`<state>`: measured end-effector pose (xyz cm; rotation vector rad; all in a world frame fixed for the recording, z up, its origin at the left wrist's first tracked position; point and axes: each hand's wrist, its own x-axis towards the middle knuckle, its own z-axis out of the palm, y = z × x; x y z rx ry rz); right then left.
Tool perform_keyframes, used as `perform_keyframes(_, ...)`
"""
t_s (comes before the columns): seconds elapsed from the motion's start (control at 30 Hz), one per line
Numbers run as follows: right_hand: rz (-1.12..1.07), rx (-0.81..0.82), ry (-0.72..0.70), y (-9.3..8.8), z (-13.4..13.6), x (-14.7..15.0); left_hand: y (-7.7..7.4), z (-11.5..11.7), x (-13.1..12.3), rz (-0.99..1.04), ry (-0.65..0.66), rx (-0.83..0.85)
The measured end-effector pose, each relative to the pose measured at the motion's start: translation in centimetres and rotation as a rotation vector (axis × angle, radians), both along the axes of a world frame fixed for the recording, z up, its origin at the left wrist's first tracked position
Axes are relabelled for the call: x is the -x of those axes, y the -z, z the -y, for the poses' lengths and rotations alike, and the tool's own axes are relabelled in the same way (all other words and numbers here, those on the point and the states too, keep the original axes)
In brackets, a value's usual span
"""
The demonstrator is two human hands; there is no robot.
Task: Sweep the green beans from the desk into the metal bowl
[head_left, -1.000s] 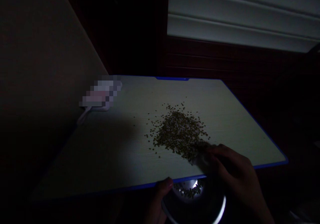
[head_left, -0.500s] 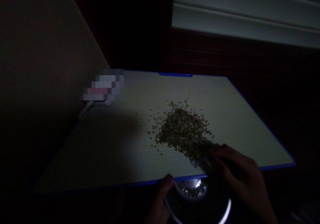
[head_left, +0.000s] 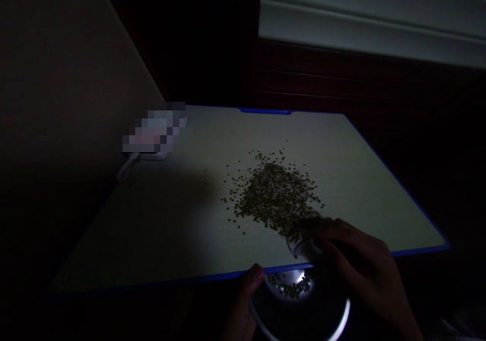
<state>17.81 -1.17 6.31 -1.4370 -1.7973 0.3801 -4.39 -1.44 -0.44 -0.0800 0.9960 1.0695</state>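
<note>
Dim rm, lit mostly at centre; pale slats (head_left: 360, 24) are seen at top R over dark wood (head_left: 322, 80), and a plain wall (head_left: 72, 57) is seen at L. Below, a pale table (head_left: 364, 179) is edged in blue, w/ its L part sunk in shadow. Seeds (head_left: 273, 194), small & dark, are heaped approx mid-table, w/ strays scattered round the heap, mostly on the far & L sides.

At the far L corner an item (head_left: 154, 136) is laid, mostly pixelated, so its kind can't be told; a strap (head_left: 127, 167) is hung from its near end, over the table's L edge.

Just under the near edge a shiny bowl (head_left: 345, 318) is held at its L side by the L hand (head_left: 243, 300), thumb up by the blue edge, other fingers mostly hidden. More seeds are seen inside, in a curved band nr a bright glare spot.

By the R hand (head_left: 359, 260), fingers bent & drawn close, a clear piece (head_left: 295, 244) w/ a curved rim is held low at the heap's near R side, rim next to the seeds. Its full shape is hidden by hand & shadow.
</note>
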Motion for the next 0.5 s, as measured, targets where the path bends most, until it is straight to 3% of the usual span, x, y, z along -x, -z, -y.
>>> perform_keyframes(0.27, -0.005, -0.011, -0.028, -0.40, 0.05, 0.17, 0.05, 0.15, 0.33, 0.016, 0.038, 0.061)
perform_keyframes(0.5, -0.032, 0.014, -0.041, -0.56, -0.05, 0.22, 0.13, 0.03, -0.08, -0.004, -0.026, -0.014)
